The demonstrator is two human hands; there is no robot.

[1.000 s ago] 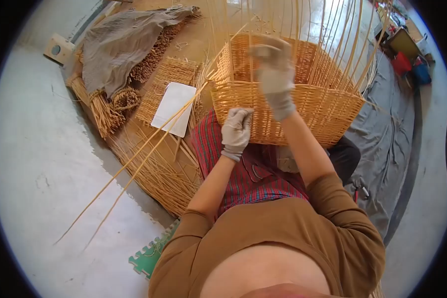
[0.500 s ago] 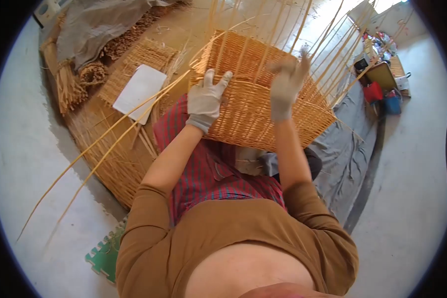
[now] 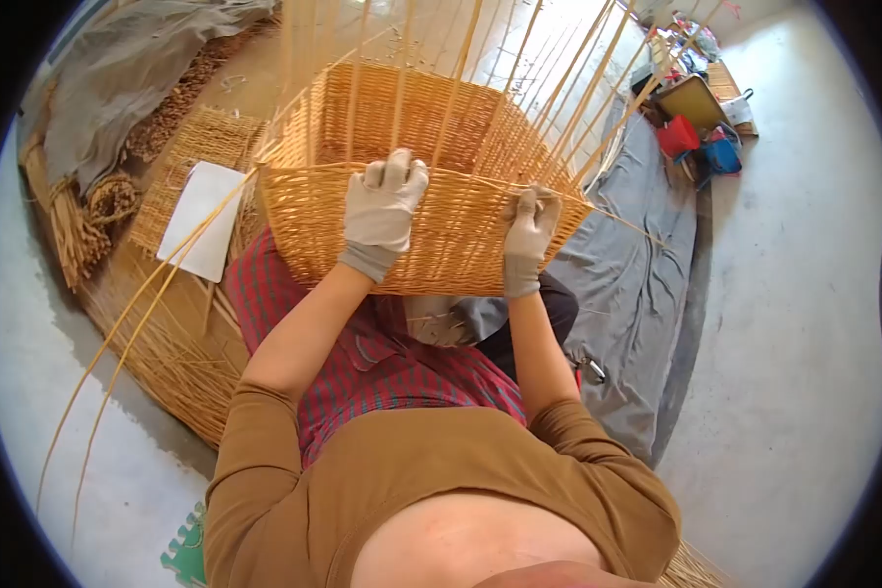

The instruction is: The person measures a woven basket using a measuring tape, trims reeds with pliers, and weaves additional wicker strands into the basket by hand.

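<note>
A rectangular wicker basket (image 3: 441, 250) rests tilted on my lap, its weave golden. Tall stakes (image 3: 462, 73) rise from its rim, and two long loose canes (image 3: 157, 279) trail from the left corner toward the lower left. Gloved in pale fabric, my left hand (image 3: 382, 211) grips the middle of the near rim, fingers curled over the top beside the stakes. Near the right corner, my right hand (image 3: 532, 230), gloved too, closes on the same rim with fingers bent. The fingertips inside the basket are partly hidden.
Bundled canes (image 3: 69, 230) and a grey cloth (image 3: 132, 69) lie at upper left. A white sheet (image 3: 201, 220) sits on a woven mat (image 3: 191, 147). Grey fabric (image 3: 627, 294) covers the floor at right, below a red container (image 3: 677, 136) and blue container (image 3: 722, 155).
The basket has shifted left in view and turned so its near side faces me. My right hand has come from a blurred raised position down onto the rim; the left moved along the rim.
</note>
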